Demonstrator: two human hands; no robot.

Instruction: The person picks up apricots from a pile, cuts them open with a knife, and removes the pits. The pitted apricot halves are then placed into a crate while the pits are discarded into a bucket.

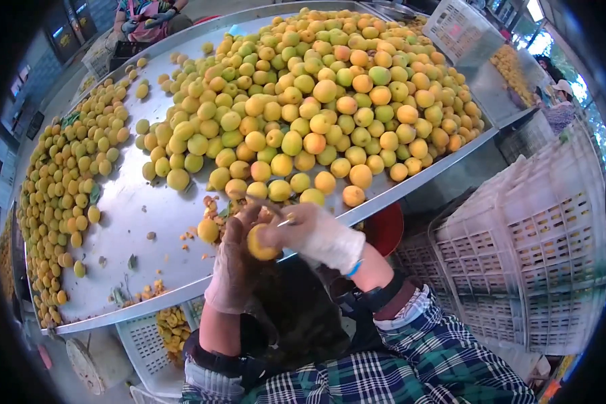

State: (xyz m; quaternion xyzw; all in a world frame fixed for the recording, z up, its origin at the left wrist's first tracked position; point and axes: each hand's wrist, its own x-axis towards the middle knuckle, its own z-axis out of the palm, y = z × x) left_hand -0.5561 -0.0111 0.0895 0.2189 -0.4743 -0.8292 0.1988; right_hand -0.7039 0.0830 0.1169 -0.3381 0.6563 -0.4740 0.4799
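Note:
My left hand (232, 266), in a stained glove, is curled around the left side of a yellow apricot (261, 244) just off the table's near edge. My right hand (320, 236), in a white glove, is closed with its fingertips against the same apricot. A thin, pale metal tool (286, 222) pokes out between its fingers; the rest is hidden. Behind my fingers lie reddish cut apricot scraps (217, 207), with a whole apricot (209, 231) beside them. A large heap of apricots (303, 108) rises beyond on the metal table (131, 209).
Another band of apricots (67, 175) runs down the table's left side. A white basket (145, 343) with cut pieces (174, 330) stands below the edge. Tall plastic crates (518, 262) stand at right, near a red bucket (386, 229). Another person (148, 20) is at the far left.

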